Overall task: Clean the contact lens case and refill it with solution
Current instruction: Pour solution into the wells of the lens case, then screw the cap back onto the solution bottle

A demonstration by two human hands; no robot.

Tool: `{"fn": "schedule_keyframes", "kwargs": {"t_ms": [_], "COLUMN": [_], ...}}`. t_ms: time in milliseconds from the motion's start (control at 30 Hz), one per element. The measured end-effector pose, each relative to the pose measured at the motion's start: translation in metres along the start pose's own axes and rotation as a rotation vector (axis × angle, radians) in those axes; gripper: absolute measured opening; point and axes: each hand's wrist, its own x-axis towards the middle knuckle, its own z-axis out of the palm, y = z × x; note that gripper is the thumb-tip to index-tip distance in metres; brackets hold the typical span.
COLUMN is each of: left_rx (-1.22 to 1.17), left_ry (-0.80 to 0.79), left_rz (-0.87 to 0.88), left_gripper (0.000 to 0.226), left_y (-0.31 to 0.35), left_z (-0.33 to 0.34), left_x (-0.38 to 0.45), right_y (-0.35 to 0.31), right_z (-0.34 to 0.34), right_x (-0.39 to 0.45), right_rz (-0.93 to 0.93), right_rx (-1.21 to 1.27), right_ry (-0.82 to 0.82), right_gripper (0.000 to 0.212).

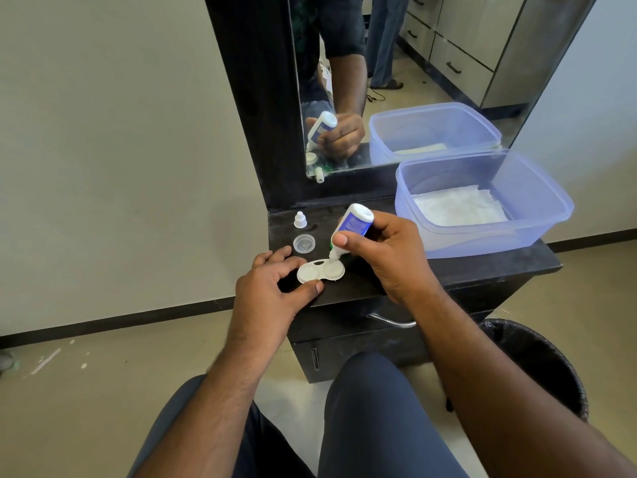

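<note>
A white contact lens case (319, 271) lies open on the black counter (465, 267), both wells uncovered. My left hand (275, 288) pinches its left well between thumb and fingers. My right hand (382, 250) grips a white and blue solution bottle (353, 224), tipped upside down with its nozzle over the case's right well. A clear round lid (304, 243) and the bottle's small white cap (300, 219) stand on the counter behind the case.
A translucent blue plastic tub (537, 215) with white tissue inside fills the counter's right side. A mirror (413, 63) in a black frame rises behind. Below are a drawer handle (389, 320) and a black bin (537, 360) at the right. My knees are below.
</note>
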Motion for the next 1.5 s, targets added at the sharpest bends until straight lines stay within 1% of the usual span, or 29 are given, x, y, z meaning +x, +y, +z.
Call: {"fn": "schedule_keyframes", "kwargs": {"t_ms": [100, 233, 300, 400, 500, 533, 667, 767, 833, 900, 1000, 1033, 1100, 1167, 1233, 1333, 1500], "left_rx": [-0.005, -0.018, -0.073, -0.189, -0.215, -0.205, -0.092, -0.015, 0.021, 0.049, 0.086, 0.062, -0.084, -0.313, -0.455, -0.495, -0.418], "left_ry": [0.001, -0.021, -0.009, 0.095, 0.174, 0.172, 0.119, 0.091, 0.076, 0.062, 0.081, 0.108, 0.169, 0.181, 0.183, 0.147, 0.103], "left_rz": [-0.013, -0.030, -0.037, -0.074, -0.065, -0.043, 0.045, 0.072, 0.069, 0.064, 0.105, 0.128, 0.154, 0.112, 0.040, -0.033, -0.008], "left_gripper": [0.044, 0.055, 0.055, 0.037, 0.014, 0.007, 0.004, 0.033, 0.039, 0.031, 0.007, 0.003, 0.005, 0.005, 0.006, 0.010, 0.004], "left_y": [0.001, 0.006, 0.006, 0.006, 0.012, 0.016, 0.025, 0.022, 0.018, 0.016, 0.021, 0.024, 0.033, 0.044, 0.051, 0.053, 0.052], "left_z": [-0.002, -0.006, -0.011, -0.019, -0.028, -0.029, -0.022, -0.009, -0.003, 0.001, -0.002, -0.006, -0.017, -0.026, -0.029, -0.025, -0.020], "left_x": [0.000, 0.000, -0.001, 0.003, 0.020, 0.028, 0.064, 0.085, 0.093, 0.098, 0.098, 0.094, 0.084, 0.071, 0.061, 0.055, 0.053], "right_y": [-0.002, -0.002, -0.002, -0.001, 0.001, 0.002, 0.004, 0.005, 0.006, 0.006, 0.007, 0.007, 0.007, 0.006, 0.005, 0.005, 0.003], "right_z": [0.000, -0.001, -0.001, -0.002, -0.003, -0.003, -0.003, -0.003, -0.003, -0.003, -0.002, -0.002, -0.002, -0.001, -0.001, 0.000, 0.000], "right_x": [-0.001, 0.000, 0.001, 0.002, 0.005, 0.005, 0.006, 0.007, 0.007, 0.007, 0.007, 0.007, 0.007, 0.006, 0.006, 0.005, 0.003], "right_rz": [-0.030, -0.031, -0.028, -0.037, -0.021, -0.022, -0.018, -0.008, 0.000, 0.005, 0.007, 0.009, 0.005, -0.007, -0.016, -0.022, -0.023], "right_rx": [0.039, 0.111, 0.145, 0.221, 0.199, 0.195, 0.223, 0.199, 0.184, 0.165, 0.165, 0.169, 0.154, 0.127, 0.111, 0.062, 0.008], "right_ry": [-0.016, 0.000, 0.003, -0.005, 0.000, 0.004, 0.037, 0.015, 0.015, 0.022, 0.018, 0.018, 0.030, 0.051, 0.061, 0.062, 0.026], "right_gripper": [0.019, 0.028, 0.030, 0.034, 0.038, 0.040, 0.040, 0.037, 0.038, 0.039, 0.039, 0.039, 0.039, 0.038, 0.038, 0.038, 0.035]}}
